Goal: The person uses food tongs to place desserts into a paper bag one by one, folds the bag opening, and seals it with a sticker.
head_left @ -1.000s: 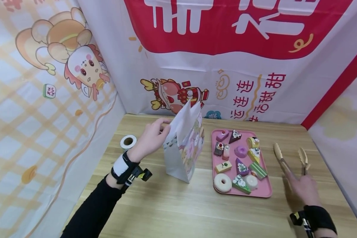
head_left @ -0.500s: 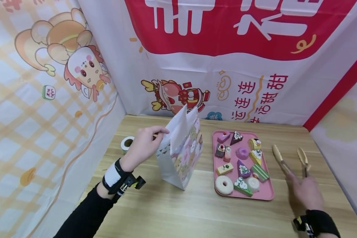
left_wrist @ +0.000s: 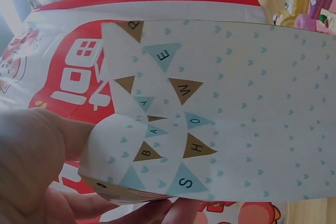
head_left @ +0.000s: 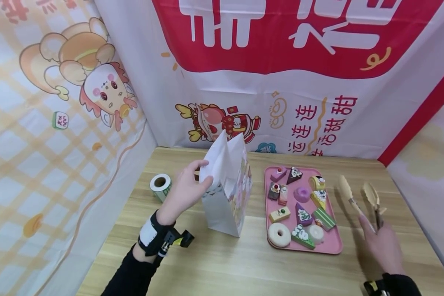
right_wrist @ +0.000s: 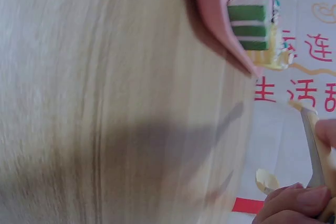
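Observation:
A white paper bag [head_left: 222, 213] with pastel animal prints stands upright on the table with its top spread apart. My left hand [head_left: 185, 187] pinches its left upper edge, thumb on one side and fingers on the other. The left wrist view shows the bag's side [left_wrist: 252, 114], covered in small hearts and lettered triangles. At the right, my right hand [head_left: 385, 248] holds a pair of tongs [head_left: 345, 190] with beige tips, which are spread with nothing between them. In the right wrist view, fingers [right_wrist: 299, 203] curl round the metal arms.
Between the bag and tongs lies a pink tray [head_left: 334, 248] with several toy cakes and a white donut [head_left: 279, 235]. A roll of labels [head_left: 160, 186] stands behind the left hand. Printed cloth walls [head_left: 237, 98] enclose the table [head_left: 251, 271].
My left hand shifts its hold on the bag's edge, its thumb now showing at the front. The bag has moved slightly and its top gapes wider. The tongs' tips have drawn a little closer together.

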`<state>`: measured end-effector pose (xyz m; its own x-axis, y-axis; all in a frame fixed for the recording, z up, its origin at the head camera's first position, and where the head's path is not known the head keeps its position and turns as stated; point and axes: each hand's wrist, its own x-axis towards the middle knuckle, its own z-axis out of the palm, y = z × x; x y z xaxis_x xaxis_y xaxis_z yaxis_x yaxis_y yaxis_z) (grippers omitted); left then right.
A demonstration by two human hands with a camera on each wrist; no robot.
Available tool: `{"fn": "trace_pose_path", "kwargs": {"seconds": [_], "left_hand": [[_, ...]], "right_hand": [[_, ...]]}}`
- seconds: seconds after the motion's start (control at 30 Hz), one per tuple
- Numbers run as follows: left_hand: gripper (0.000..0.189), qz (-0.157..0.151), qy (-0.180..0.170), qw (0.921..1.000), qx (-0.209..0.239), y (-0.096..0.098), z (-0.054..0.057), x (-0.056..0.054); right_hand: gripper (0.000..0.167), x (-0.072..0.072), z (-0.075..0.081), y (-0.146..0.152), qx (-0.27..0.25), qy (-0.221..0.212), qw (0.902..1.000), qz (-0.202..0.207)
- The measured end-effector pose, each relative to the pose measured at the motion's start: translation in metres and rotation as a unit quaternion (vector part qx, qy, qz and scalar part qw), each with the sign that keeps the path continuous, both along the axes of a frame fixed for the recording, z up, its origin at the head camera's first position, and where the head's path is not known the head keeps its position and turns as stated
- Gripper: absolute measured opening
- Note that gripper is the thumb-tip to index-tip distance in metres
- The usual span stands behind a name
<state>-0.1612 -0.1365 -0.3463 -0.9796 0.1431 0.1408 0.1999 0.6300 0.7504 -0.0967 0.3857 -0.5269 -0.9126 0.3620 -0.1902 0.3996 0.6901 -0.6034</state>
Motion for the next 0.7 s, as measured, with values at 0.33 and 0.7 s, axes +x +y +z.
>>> {"fn": "trace_pose_path", "kwargs": {"seconds": [0.33, 0.7], "left_hand": [[0.037, 0.027, 0.024, 0.9987, 0.036, 0.002, -0.002, -0.001], [0.052, 0.028, -0.006, 0.9980, 0.057, 0.005, -0.002, -0.006]], "right_hand": [[0.064, 0.004, 0.013, -0.015, 0.009, 0.051, 0.9986, 0.007], [0.071, 0.006, 0.026, -0.022, 0.016, 0.033, 0.9962, 0.079]]}}
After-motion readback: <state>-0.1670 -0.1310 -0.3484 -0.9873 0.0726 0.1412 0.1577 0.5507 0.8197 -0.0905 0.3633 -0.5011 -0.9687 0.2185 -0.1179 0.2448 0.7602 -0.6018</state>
